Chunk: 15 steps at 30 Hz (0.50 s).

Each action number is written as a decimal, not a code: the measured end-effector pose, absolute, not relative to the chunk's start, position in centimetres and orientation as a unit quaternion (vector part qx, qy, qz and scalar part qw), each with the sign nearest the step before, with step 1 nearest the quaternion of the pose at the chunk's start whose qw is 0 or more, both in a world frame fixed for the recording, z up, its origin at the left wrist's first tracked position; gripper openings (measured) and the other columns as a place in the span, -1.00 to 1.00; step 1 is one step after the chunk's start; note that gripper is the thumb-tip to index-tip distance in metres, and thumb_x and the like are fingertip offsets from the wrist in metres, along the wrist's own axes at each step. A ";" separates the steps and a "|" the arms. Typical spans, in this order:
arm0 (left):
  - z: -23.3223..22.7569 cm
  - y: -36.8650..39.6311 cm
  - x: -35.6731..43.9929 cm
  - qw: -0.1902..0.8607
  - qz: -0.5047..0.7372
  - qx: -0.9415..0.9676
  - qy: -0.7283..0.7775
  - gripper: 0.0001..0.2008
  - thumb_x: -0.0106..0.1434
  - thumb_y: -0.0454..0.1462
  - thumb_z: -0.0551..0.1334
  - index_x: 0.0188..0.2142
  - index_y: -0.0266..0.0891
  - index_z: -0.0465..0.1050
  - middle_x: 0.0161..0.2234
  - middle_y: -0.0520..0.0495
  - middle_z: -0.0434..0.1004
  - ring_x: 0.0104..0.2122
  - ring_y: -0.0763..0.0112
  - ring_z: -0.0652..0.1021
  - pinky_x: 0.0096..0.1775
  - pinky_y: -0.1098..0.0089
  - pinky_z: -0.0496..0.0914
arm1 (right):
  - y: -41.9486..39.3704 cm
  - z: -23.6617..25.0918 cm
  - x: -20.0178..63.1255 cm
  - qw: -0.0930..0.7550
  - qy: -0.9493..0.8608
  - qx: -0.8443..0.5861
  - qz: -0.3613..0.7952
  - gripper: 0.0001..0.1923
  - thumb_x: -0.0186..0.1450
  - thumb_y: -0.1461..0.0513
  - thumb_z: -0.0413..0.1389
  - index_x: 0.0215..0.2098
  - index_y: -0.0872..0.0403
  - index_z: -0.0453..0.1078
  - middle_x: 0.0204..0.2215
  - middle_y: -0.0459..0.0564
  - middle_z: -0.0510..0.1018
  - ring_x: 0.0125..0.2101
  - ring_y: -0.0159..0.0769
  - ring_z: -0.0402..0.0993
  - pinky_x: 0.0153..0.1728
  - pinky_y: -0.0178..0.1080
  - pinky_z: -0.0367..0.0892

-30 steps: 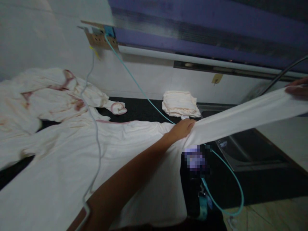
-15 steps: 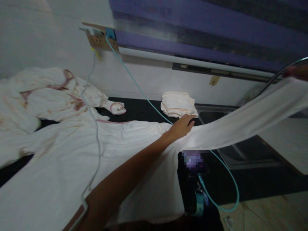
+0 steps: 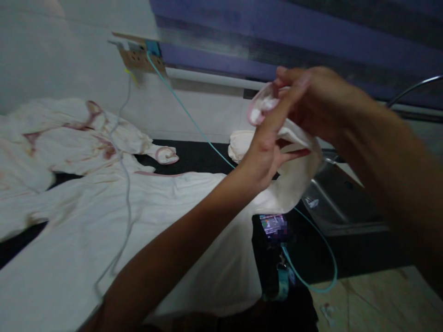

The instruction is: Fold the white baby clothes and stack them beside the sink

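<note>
A white garment [image 3: 121, 230] lies spread over the dark counter [image 3: 194, 157]. Its long sleeve [image 3: 297, 175] is lifted off the counter and bunched between both hands. My left hand [image 3: 266, 147] is raised above the garment, with its fingers on the sleeve. My right hand [image 3: 318, 99] is just above and to the right of it, pinching the pink-edged cuff [image 3: 261, 103] of the sleeve.
A second white, pink-trimmed garment [image 3: 69, 133] is heaped at the back left. A folded white cloth [image 3: 242, 143] sits by the wall. A teal cable [image 3: 194, 124] and a grey cable [image 3: 121, 175] run from a wall socket [image 3: 138, 55]. A metal sink [image 3: 339, 203] lies right.
My right hand has swung in from the far right with the sleeve end to meet my left hand, which has lifted off the counter. The stretched sleeve is now bunched.
</note>
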<state>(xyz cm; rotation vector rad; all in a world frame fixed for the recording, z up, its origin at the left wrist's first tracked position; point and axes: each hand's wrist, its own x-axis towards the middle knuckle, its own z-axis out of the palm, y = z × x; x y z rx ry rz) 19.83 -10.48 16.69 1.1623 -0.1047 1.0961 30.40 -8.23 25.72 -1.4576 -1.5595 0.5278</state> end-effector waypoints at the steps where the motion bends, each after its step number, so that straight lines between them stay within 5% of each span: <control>1: 16.5 -9.9 19.8 0.722 0.489 0.488 -0.038 -0.73 0.52 -0.13 0.09 0.10 -0.10 0.44 0.24 -0.04 0.40 0.35 -0.11 0.37 0.12 -0.09 0.51 | -8.9 25.6 29.1 0.471 -0.601 -0.590 0.263 -0.55 0.65 0.19 -0.22 0.04 0.35 0.40 -0.10 0.05 0.68 -0.33 -0.52 0.61 -0.18 -0.24 0.50; 3: 16.4 -8.7 20.1 0.754 0.501 0.424 0.033 -0.71 0.50 -0.09 0.15 0.11 -0.14 0.39 0.18 -0.14 0.47 0.32 -0.13 0.42 0.15 -0.16 0.49 | -10.4 25.2 27.6 0.510 -0.572 -0.587 0.260 -0.63 0.63 0.22 -0.20 0.05 0.26 0.38 -0.10 -0.01 0.64 -0.24 -0.46 0.62 -0.12 -0.21 0.52; 7: 17.3 -6.8 20.1 0.764 0.537 0.346 0.085 -0.74 0.51 -0.17 0.12 0.10 -0.24 0.33 0.17 -0.19 0.51 0.33 0.00 0.43 0.27 -0.02 0.43 | -15.0 21.2 25.4 0.590 -0.618 -0.514 -0.074 -0.87 0.47 0.28 0.12 -0.01 0.07 0.38 0.06 0.05 0.47 0.11 -0.21 0.49 0.14 -0.07 0.45; 10: 18.7 -6.1 18.8 0.747 0.578 0.317 0.088 -0.87 0.52 -0.23 0.12 0.01 -0.18 0.30 0.23 -0.12 0.47 0.39 0.17 0.37 0.31 0.17 0.37 | -18.3 15.6 22.4 0.621 -0.606 -0.473 -0.151 -0.90 0.49 0.27 -0.01 -0.11 0.05 0.35 -0.10 0.05 0.45 0.00 -0.20 0.47 0.08 -0.10 0.44; 12: 19.5 -5.8 17.5 0.724 0.606 0.317 0.088 -0.93 0.52 -0.29 0.12 -0.04 -0.14 0.26 0.28 -0.06 0.44 0.40 0.28 0.34 0.32 0.26 0.34 | -18.6 11.6 20.0 0.569 -0.647 -0.494 -0.116 -0.82 0.48 0.27 -0.09 -0.23 0.04 0.32 -0.30 -0.01 0.42 -0.22 -0.20 0.45 -0.10 -0.10 0.46; 15: 20.1 -5.1 15.8 0.682 0.623 0.375 0.081 -0.90 0.54 -0.19 0.07 -0.07 -0.12 0.29 0.24 -0.02 0.50 0.34 0.27 0.43 0.26 0.23 0.42 | -15.7 6.5 17.5 0.382 -0.695 -0.609 -0.011 -0.78 0.42 0.36 -0.08 -0.15 0.14 0.41 -0.18 0.16 0.51 -0.13 -0.12 0.46 -0.06 -0.06 0.46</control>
